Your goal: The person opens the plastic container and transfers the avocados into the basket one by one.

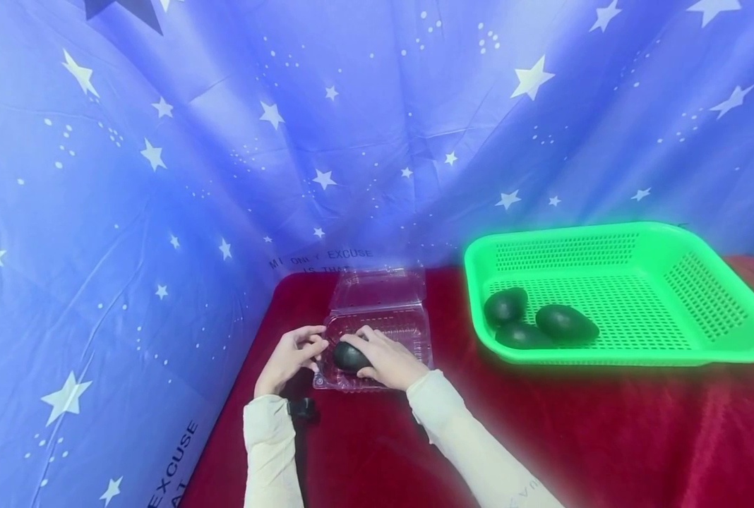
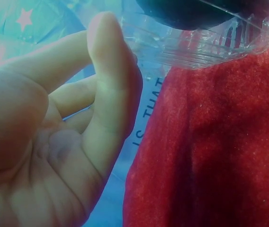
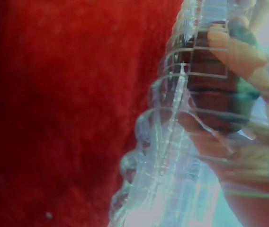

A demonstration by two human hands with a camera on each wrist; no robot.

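A clear plastic clamshell box lies on the red cloth with its lid folded back. Inside its left part is a dark egg-shaped avocado, and my right hand grips it from above. Through the ribbed clear wall, the right wrist view shows fingers curled round the avocado. At the box's left rim, my left hand pinches the edge between thumb and fingers. The left wrist view has that thumb and finger together at the plastic corner, with the avocado's dark underside beyond.
To the right stands a bright green perforated basket. Three more dark avocados lie together in its left end. A blue curtain with white stars hangs behind and along the left of the red-covered table.
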